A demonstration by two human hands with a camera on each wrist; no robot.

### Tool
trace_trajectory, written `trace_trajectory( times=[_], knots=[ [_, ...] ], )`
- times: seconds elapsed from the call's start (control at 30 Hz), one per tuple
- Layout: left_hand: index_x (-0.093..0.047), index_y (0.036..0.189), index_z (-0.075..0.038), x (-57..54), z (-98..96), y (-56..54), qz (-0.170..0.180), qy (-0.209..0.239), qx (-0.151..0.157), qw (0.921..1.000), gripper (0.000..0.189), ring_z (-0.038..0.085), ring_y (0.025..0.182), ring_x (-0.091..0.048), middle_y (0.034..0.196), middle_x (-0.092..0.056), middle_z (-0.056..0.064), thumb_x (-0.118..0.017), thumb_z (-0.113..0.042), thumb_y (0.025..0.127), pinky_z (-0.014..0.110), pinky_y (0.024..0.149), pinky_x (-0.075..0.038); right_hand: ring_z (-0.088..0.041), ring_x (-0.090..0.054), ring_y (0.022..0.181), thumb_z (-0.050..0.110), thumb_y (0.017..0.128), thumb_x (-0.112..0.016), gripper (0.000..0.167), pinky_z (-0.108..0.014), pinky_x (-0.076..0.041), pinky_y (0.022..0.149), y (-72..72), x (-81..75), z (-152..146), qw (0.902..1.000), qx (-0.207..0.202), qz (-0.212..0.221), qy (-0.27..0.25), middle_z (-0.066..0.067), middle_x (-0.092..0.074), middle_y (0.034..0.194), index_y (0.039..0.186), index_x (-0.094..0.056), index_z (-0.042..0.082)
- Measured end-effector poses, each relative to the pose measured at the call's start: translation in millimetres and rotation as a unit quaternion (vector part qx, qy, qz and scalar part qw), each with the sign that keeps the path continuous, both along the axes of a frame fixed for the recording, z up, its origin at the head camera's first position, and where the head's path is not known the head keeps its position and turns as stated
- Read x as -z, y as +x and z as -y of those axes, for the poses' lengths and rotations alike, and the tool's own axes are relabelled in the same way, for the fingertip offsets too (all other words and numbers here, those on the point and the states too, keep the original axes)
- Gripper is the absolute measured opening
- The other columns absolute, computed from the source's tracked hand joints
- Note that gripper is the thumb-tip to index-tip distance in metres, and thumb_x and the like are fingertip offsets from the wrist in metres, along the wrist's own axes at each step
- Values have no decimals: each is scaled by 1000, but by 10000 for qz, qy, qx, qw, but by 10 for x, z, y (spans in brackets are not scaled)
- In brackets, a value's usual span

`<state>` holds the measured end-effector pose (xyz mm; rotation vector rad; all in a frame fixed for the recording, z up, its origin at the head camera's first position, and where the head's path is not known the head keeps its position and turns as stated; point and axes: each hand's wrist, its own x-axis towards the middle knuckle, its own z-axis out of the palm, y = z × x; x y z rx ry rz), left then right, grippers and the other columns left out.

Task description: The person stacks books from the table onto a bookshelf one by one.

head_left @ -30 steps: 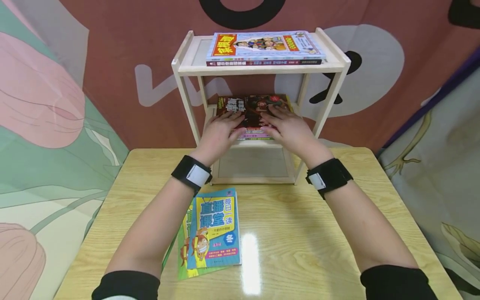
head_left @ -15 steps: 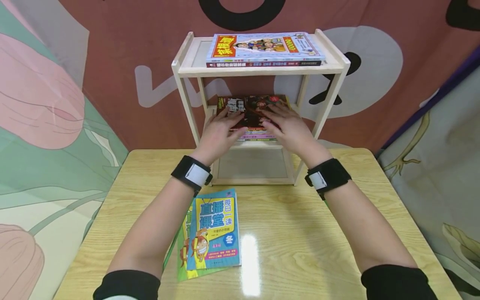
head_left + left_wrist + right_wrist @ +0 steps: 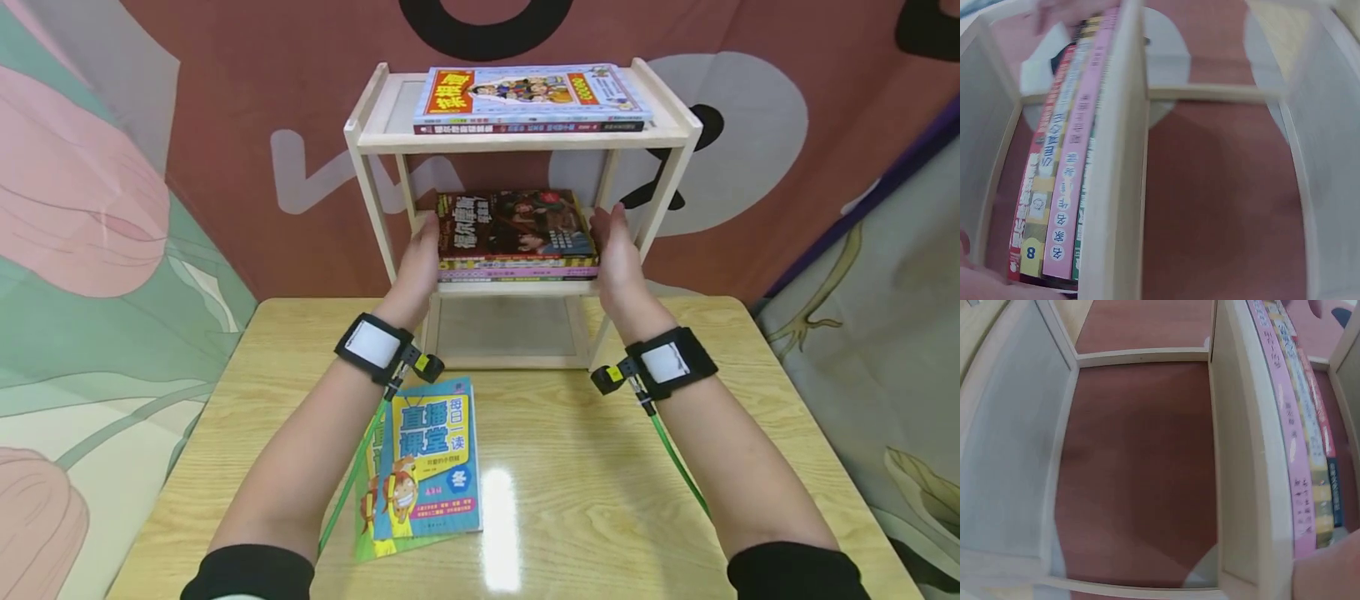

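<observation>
A stack of several books (image 3: 517,229) lies flat on the middle level of a small wooden shelf (image 3: 525,288), a dark brown cover on top. At the stack's left end my left hand (image 3: 417,265) stands on edge, its palm side against the books. My right hand (image 3: 621,257) mirrors it at the other end, fingers extended and thumb side up. The left wrist view shows the spines, a pink one (image 3: 1072,181) among them, with part of my left hand (image 3: 997,286) at the near end. Part of my right hand (image 3: 1329,569) borders the spines in the right wrist view.
More books (image 3: 532,93) lie on the shelf's top level. Below is a bare bottom panel (image 3: 510,327). Two overlapping books, blue (image 3: 431,458) over green (image 3: 375,547), lie on the wooden table (image 3: 600,467) in front. A printed cloth (image 3: 247,208) hangs behind.
Both hands have moved off the top cover and apart, out to the two ends of the stack, turning on edge. The brown cover is now uncovered. The other books have not moved.
</observation>
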<state>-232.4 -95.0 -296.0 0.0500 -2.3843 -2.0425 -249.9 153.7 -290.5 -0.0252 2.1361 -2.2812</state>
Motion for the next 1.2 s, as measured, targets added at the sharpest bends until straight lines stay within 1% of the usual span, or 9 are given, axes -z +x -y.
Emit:
trace_trajectory(
  times=[0.07, 0.17, 0.3, 0.4, 0.7, 0.87, 1.03, 1.13, 1.2],
  knots=[
    [-7, 153, -26, -9, 2, -27, 242, 263, 122, 9993, 67, 15, 146, -7, 160, -7, -5, -16, -61, 97, 43, 117, -16, -13, -4, 147, 61, 96, -12, 73, -34, -6, 119, -14, 12, -13, 9998, -128, 154, 19, 2, -4, 161, 154, -6, 17],
    [-4, 152, -31, -24, -5, -51, 345, 394, 244, 9983, 67, 14, 146, -2, 160, -3, -7, -15, -64, 95, 45, 118, -11, -12, -1, 147, 64, 94, -10, 76, -33, -4, 119, -39, 13, -12, 9989, -233, 300, 280, 3, -1, 161, 154, -3, 17],
    [-5, 152, -35, -50, -29, -44, 358, 253, 241, 9987, 67, 14, 146, -1, 160, -2, -7, -15, -67, 93, 45, 117, -10, -11, -1, 147, 67, 93, -7, 78, -33, -1, 119, -63, -12, 32, 9942, -121, 466, 957, 3, -4, 161, 153, -6, 18],
    [-8, 152, -31, -61, -44, -37, 398, 168, 185, 9989, 74, 17, 146, -5, 160, -6, -4, -16, -71, 91, 46, 117, -12, -15, -4, 146, 68, 92, -7, 79, -36, -2, 119, -63, -35, 67, 9906, -47, 543, 1251, -2, -9, 160, 153, -9, 18],
    [-16, 152, -28, -54, -71, -42, 262, -136, 132, 9995, 79, 17, 146, -13, 159, -13, -2, -21, -75, 88, 40, 117, -16, -20, -18, 143, 67, 93, -9, 78, -38, -9, 118, -56, -19, 67, 9942, -79, 344, 1021, -7, -21, 156, 153, -17, 17],
    [-15, 152, -30, -60, -63, -29, 268, -119, 160, 9994, 80, 17, 146, -11, 159, -12, -4, -19, -76, 87, 41, 117, -16, -18, -17, 144, 68, 93, -16, 78, -35, -10, 118, -45, -6, 72, 9967, 78, 381, 715, -3, -18, 158, 153, -16, 18],
    [-6, 153, -27, -44, -72, -26, 281, -298, 151, 9990, 75, 15, 147, -5, 161, -3, -5, -15, -69, 92, 38, 118, -12, -12, -13, 144, 61, 97, -19, 71, -30, -9, 118, -28, 24, 63, 9984, 327, 317, 339, 2, -14, 159, 153, -14, 17],
    [-2, 153, -24, -17, -65, 0, 123, -300, 88, 9994, 73, 15, 147, 0, 161, 2, -3, -12, -65, 94, 35, 119, -7, -8, -10, 145, 56, 99, -19, 65, -27, -8, 118, 25, 49, 77, 9976, 555, 100, 412, 6, -12, 159, 153, -14, 20],
    [-1, 153, -21, 9, -58, 50, -106, -278, 3, 9996, 72, 14, 147, 1, 161, 2, 0, -12, -63, 96, 33, 119, -4, -8, -9, 145, 53, 100, -17, 63, -28, -8, 118, 89, 69, 86, 9940, 612, -169, 893, 5, -10, 160, 153, -12, 20]
  ],
)
